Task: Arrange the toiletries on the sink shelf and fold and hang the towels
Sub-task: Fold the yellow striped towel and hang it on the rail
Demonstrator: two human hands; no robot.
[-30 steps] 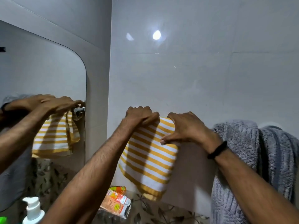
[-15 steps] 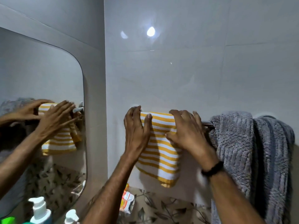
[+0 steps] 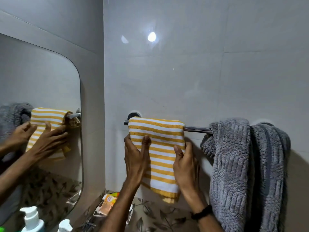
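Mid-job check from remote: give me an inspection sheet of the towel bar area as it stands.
Surface: chrome towel bar on the tiled wall, bare in the middle.
Job's things: striped towel folded over the bar's left end; grey towel bunched at the right.
Clutter: orange packet and pump bottles on the ledge below.
Grippers: left hand and right hand grip the striped towel's side edges.
Cables: nothing seen.
Surroundings: mirror on the left; black wristband.

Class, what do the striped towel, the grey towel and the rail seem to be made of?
Striped towel: probably cotton terry, matte, short looped pile. Grey towel: plush ribbed fabric, perhaps microfibre, fluffy. Rail: polished metal, likely chrome, bright reflections.
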